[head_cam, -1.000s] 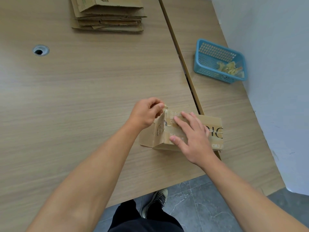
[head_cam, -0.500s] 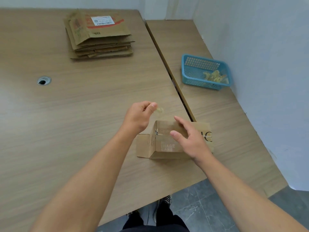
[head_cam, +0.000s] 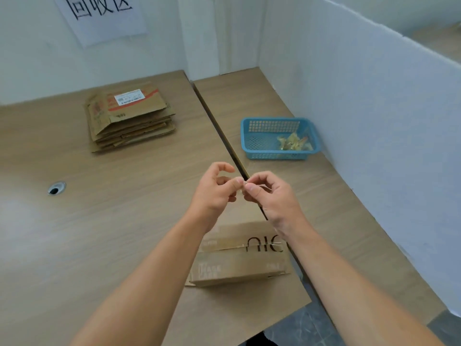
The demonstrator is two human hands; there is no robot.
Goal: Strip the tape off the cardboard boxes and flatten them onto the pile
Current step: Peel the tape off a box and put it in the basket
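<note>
A small brown cardboard box (head_cam: 239, 255) with dark lettering lies on the wooden table near its front edge, between my forearms; clear tape still runs along its top seam. Above it, both hands meet in the air. My left hand (head_cam: 215, 189) and my right hand (head_cam: 268, 193) pinch a small clear piece of tape (head_cam: 243, 184) between their fingertips. Neither hand touches the box. A pile of flattened cardboard boxes (head_cam: 129, 118) lies at the far left of the table.
A blue plastic basket (head_cam: 278, 138) holding crumpled tape scraps stands on the right table by the white partition. A seam (head_cam: 219, 128) runs between the two tables. A round cable hole (head_cam: 57, 188) sits in the left table. A paper sign hangs on the back wall.
My left hand pulled a tape piece off the box and rose. My right hand let go of the box and came up to pinch the tape too. The view tilted upward.
</note>
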